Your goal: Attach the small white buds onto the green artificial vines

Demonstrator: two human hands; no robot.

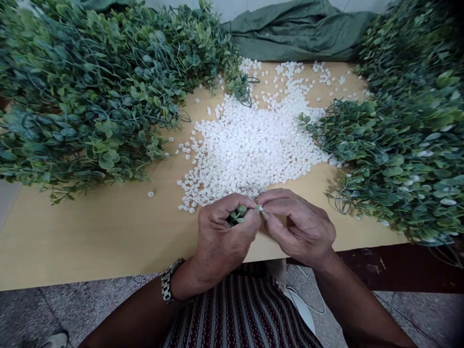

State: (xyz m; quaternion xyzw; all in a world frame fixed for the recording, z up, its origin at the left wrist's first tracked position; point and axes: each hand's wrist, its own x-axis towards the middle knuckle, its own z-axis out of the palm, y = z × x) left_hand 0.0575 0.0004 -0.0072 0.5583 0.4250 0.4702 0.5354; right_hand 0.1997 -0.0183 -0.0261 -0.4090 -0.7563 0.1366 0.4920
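Head camera looks down on our two hands meeting at the near edge of a pale tan wooden tabletop. Our left hand is curled closed around a small green plastic leaf sprig, whose leaves poke out between thumb and forefinger; our right hand pinches a tiny white plastic bead between thumb and fingertip, pressed right up against the sprig's tip. As we judge it, the step goes best if we keep the sprig steady in the left fist, leave only its end exposed, and bring the bead on straight rather than at an angle, holding both hands low over the table so a dropped piece lands near the supply. Whether the bead is already seated on the stem we cannot tell, since the joint is small and partly hidden by the fingers. Just beyond our hands lies a broad heap of loose white plastic beads, thinning to scattered ones farther back. A big pile of artificial green foliage fills the left of the table, and a second foliage pile crowds the right. A crumpled dark green cloth lies at the far edge. A metal wristwatch sits on our left wrist, and below us is speckled grey flooring.
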